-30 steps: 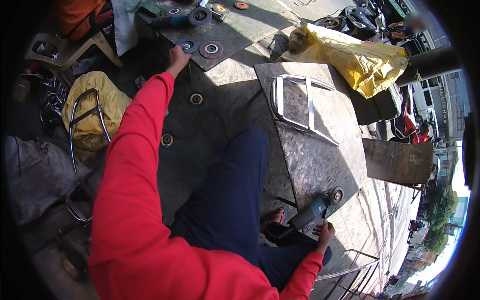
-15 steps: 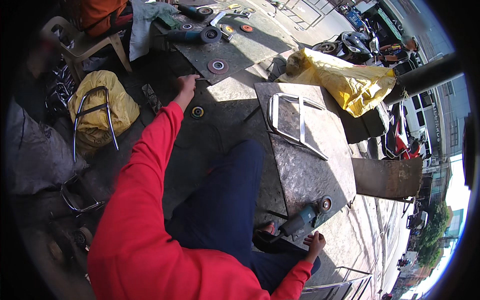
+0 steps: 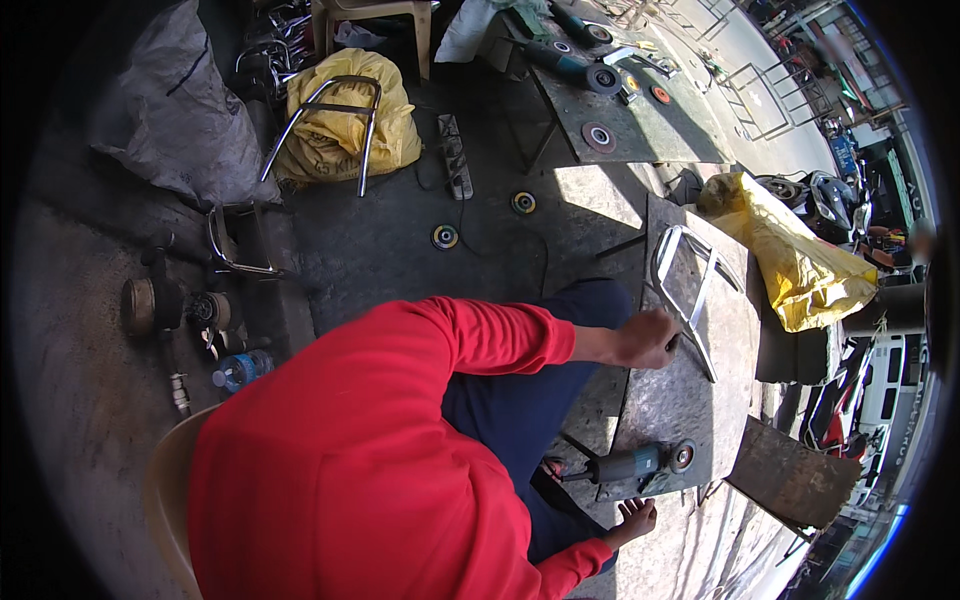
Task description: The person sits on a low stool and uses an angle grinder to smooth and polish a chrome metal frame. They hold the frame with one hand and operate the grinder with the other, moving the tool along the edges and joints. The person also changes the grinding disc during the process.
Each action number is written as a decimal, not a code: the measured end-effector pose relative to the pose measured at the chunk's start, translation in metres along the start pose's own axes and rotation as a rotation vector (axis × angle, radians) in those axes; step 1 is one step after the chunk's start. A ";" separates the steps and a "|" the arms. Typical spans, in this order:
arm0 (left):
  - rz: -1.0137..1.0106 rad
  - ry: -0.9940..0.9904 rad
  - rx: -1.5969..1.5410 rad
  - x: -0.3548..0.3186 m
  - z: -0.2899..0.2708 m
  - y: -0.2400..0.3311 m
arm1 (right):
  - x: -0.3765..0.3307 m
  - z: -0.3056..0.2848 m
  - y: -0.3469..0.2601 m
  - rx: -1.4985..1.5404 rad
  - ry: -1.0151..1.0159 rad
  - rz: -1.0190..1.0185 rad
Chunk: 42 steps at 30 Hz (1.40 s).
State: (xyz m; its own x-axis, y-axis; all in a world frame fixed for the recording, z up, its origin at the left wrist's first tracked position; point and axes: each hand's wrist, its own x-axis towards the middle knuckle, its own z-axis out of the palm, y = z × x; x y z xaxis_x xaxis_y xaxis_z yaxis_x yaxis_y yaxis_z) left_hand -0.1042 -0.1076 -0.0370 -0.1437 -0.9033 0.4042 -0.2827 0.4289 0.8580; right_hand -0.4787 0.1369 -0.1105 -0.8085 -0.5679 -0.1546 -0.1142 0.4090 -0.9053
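My left hand [image 3: 645, 340] is closed in a fist above the near edge of a worn board table [image 3: 735, 385]; a dark bit shows at the fist, but what it holds I cannot make out. Just beyond the fist lies a shiny bent-tube metal frame [image 3: 708, 265] with a crossbar. Towards the board's right end rests an angle grinder [image 3: 628, 463] with a round disc [image 3: 682, 456]; no hand touches it. My right hand [image 3: 636, 518] is beside the grinder, fingers loosely bent and apart, with nothing visible in them.
Another board [image 3: 630, 125] at the back holds more grinders [image 3: 565, 62] and several discs. Grinding discs [image 3: 444, 237] and a power strip [image 3: 454, 158] with a cord lie on the floor. Yellow sacks [image 3: 400, 125] and a plastic bottle [image 3: 240, 370] stand around.
My left hand has come back from the far board's edge to above the near board by the metal frame. My view has swung left, and a second floor disc shows.
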 end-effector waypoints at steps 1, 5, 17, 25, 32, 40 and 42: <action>0.065 -0.105 -0.081 -0.013 0.012 0.014 | -0.005 0.002 -0.006 -0.009 0.018 -0.027; 0.142 -0.429 -0.187 -0.046 0.052 0.054 | -0.036 0.015 -0.041 0.048 0.029 -0.160; -0.185 -0.747 -0.379 -0.023 0.116 0.020 | -0.014 0.035 -0.086 0.227 -0.138 -0.225; -0.253 -0.828 -0.652 -0.022 0.103 0.024 | 0.014 0.013 -0.041 0.255 0.003 0.058; -0.228 -0.881 -0.585 -0.020 0.101 0.047 | 0.017 0.005 -0.049 0.271 -0.036 0.101; -0.197 -0.785 -0.250 0.006 0.130 0.002 | 0.021 0.009 -0.055 0.225 -0.083 0.112; -0.134 -0.578 0.171 0.003 0.136 -0.010 | 0.022 0.011 -0.054 0.181 -0.061 0.100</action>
State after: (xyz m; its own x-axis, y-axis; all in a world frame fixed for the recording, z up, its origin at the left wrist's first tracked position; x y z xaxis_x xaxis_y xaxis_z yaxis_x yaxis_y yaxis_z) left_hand -0.2306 -0.1139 -0.0873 -0.5732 -0.8192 0.0181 -0.4750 0.3502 0.8073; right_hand -0.4840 0.0949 -0.0688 -0.7734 -0.5754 -0.2662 0.0753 0.3335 -0.9397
